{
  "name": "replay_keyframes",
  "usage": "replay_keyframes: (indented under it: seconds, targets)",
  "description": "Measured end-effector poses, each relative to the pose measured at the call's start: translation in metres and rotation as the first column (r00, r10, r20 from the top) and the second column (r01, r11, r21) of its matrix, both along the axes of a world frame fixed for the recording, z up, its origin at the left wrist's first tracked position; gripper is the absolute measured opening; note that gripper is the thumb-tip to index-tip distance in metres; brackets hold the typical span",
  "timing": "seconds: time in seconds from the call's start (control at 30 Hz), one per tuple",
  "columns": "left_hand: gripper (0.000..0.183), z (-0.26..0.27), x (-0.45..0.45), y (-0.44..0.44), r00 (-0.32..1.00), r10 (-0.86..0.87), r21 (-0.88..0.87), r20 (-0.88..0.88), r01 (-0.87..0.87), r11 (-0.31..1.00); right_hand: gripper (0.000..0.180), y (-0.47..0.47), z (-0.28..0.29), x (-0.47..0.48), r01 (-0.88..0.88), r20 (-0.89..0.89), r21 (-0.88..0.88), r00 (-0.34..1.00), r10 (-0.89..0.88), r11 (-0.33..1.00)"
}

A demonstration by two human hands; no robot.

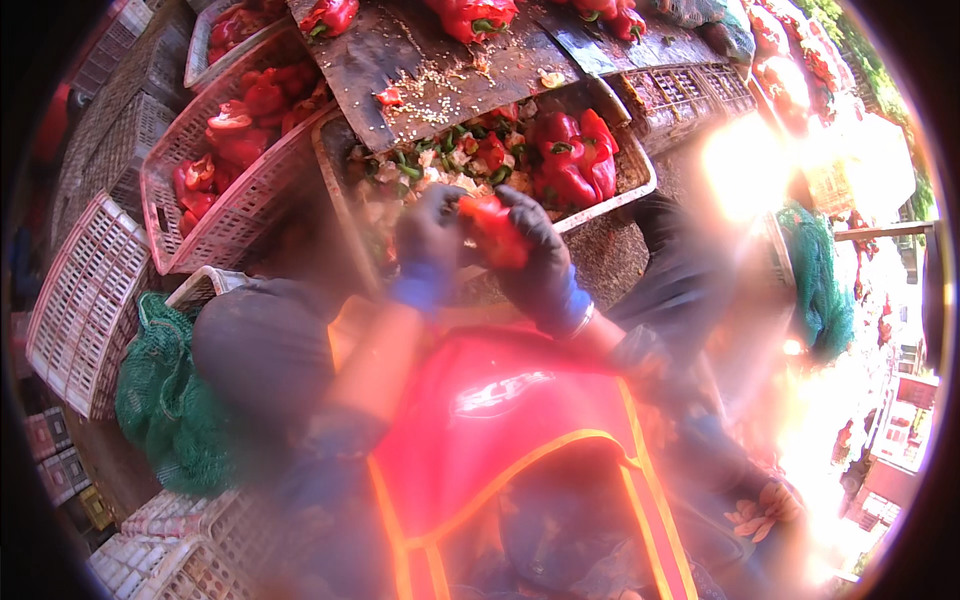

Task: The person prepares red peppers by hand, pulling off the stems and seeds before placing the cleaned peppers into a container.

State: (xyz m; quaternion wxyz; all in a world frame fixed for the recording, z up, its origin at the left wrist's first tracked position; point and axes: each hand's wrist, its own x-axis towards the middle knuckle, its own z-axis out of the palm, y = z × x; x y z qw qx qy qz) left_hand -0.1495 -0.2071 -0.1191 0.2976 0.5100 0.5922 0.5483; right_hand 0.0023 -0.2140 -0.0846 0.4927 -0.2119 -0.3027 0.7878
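Note:
My right hand (536, 259), in a dark glove with a blue cuff, grips a red bell pepper (491, 225) from its right side. At the pepper's left edge is my left hand (429, 244), gloved alike and blurred, its fingers curled. Whether it also grips the pepper or holds a small tool cannot be seen. Both hands are over the near edge of a shallow plastic crate (643, 180). Green stems and pale pepper cores (450, 161) fill much of this crate, and large red peppers (574, 161) lie at its right end.
A dark board (517, 75) strewn with seeds overhangs the crate's far side and bears more peppers. At left, a pink crate (247, 191) holds pepper pieces beside an upended white crate (90, 307). Green netting (176, 397) lies by my left knee. Sun glare washes out the right side.

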Motion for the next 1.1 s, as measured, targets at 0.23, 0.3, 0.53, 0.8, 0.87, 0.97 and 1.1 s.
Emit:
replay_keyframes:
  seconds: [0.23,0.3,0.53,0.8,0.87,0.97,1.1]
  targets:
    - [0.031,0.001,-0.022,0.011,0.912,-0.018,-0.145,0.409,0.085,0.986,0.049,0.026,0.001,0.028,0.034,-0.174,-0.093,0.983,-0.05,0.995]
    - [0.04,-0.014,-0.027,0.017,0.985,-0.054,-0.022,0.163,0.059,0.998,0.053,0.036,0.009,0.033,0.017,-0.212,-0.19,0.976,-0.058,0.982]
    - [0.04,-0.005,0.001,-0.028,0.719,-0.303,-0.015,0.626,0.4,0.916,0.043,0.04,0.01,0.024,-0.129,0.664,0.089,0.746,0.037,0.988]
    - [0.045,0.056,-0.065,0.02,-0.234,-0.123,0.177,0.964,0.225,0.958,0.076,0.111,0.001,0.096,-0.381,0.59,0.703,-0.159,-0.791,0.601]
    - [0.045,0.078,-0.087,0.027,-0.104,-0.172,0.182,0.98,0.1,0.978,0.087,0.132,-0.005,0.097,-0.383,0.628,0.609,-0.302,-0.718,0.694]
    - [0.046,0.065,-0.086,0.025,0.166,-0.213,0.191,0.963,0.14,0.972,0.088,0.135,-0.016,0.096,-0.414,0.592,0.562,-0.404,-0.698,0.716]
    - [0.048,0.022,-0.04,0.007,0.553,-0.215,0.023,0.805,0.334,0.942,0.096,0.128,-0.041,0.099,-0.559,0.621,0.46,-0.353,-0.7,0.69]
